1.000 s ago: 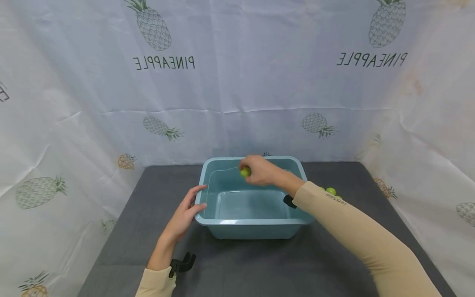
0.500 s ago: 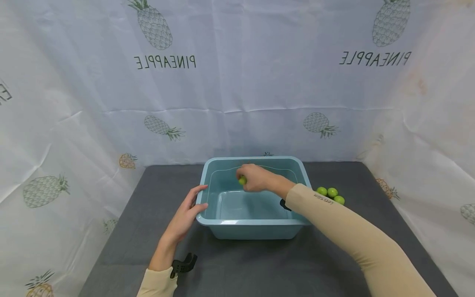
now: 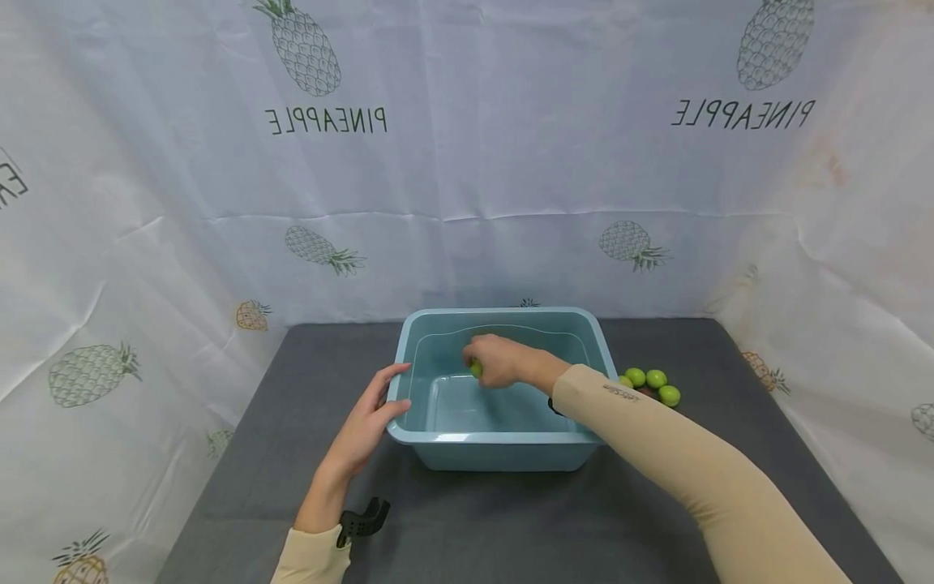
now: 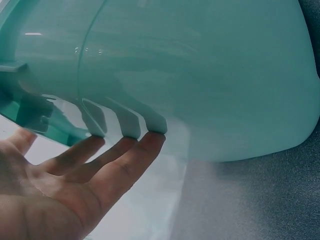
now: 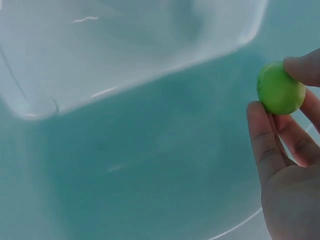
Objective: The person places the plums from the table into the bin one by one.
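Observation:
A light blue-green plastic basin stands on the dark grey tabletop. My left hand holds its left rim; thumb and forefinger lie over the edge, and in the left wrist view several fingertips press the outer wall. Inside the basin, above its bottom, my right hand pinches a small smooth green fruit between thumb and fingers. To the right of the basin lie several more green fruits, partly hidden behind the right sleeve.
Something dark brown shows beneath or among the fruits on the right. A white cloth printed with pineapples hangs behind and at both sides of the table.
My right hand has moved down and slightly left into the basin, still pinching the fruit. The fruits at the right have come into clearer sight past the sleeve. My left hand stays on the rim.

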Action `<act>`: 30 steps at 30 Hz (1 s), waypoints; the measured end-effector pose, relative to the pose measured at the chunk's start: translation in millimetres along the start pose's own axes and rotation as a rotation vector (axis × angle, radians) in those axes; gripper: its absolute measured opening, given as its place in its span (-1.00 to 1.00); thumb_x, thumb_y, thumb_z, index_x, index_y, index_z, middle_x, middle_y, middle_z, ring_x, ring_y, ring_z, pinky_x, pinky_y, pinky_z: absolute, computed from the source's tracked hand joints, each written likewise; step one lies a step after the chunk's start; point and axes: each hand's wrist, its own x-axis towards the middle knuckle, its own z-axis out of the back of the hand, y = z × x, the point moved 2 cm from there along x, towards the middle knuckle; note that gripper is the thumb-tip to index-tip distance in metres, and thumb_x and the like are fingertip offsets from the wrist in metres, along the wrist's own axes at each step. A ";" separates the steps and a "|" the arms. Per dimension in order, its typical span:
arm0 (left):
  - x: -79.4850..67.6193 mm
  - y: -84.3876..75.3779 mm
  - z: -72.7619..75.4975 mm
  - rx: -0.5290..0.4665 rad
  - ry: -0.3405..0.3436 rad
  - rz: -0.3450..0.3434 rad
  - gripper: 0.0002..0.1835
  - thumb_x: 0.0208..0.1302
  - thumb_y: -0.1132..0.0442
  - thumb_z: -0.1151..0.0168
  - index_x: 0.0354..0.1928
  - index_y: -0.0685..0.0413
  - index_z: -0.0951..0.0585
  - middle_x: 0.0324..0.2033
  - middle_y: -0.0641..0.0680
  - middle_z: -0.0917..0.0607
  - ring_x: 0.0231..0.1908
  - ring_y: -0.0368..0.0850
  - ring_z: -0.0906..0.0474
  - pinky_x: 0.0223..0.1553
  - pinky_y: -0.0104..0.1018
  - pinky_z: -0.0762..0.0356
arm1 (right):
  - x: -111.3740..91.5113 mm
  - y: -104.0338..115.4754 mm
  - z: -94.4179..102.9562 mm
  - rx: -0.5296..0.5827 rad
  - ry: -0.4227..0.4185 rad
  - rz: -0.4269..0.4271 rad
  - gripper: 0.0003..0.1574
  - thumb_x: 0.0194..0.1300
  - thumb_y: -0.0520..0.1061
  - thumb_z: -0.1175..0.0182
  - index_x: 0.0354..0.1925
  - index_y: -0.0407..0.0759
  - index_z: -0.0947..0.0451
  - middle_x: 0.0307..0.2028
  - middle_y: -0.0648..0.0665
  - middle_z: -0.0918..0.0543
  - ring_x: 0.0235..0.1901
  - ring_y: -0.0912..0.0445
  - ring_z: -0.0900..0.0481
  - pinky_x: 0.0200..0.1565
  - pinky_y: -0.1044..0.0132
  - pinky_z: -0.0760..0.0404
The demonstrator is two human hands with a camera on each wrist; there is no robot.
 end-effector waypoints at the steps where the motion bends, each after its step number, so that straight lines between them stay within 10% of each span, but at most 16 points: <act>1: 0.1 0.2 -0.1 0.002 -0.001 0.000 -0.43 0.52 0.26 -0.09 0.50 -0.11 -0.26 0.54 0.20 -0.08 0.41 0.28 -0.23 0.17 0.13 -0.40 | 0.5 0.0 -0.7 -0.005 0.006 0.003 -0.54 0.22 -0.40 -0.21 0.12 -0.28 -0.60 -0.04 -0.15 -0.56 -0.17 0.05 -0.49 -0.13 0.15 -0.56; 30: -0.6 0.8 -0.6 0.017 -0.012 -0.002 -0.42 0.51 0.24 -0.11 0.50 -0.11 -0.26 0.56 0.19 -0.04 0.46 0.27 -0.15 0.22 0.20 -0.33 | 7.1 -1.6 -11.9 -0.071 0.065 0.007 -0.53 0.27 -0.35 -0.25 0.15 -0.23 -0.60 0.01 -0.14 -0.56 -0.08 0.04 -0.51 -0.09 0.17 -0.56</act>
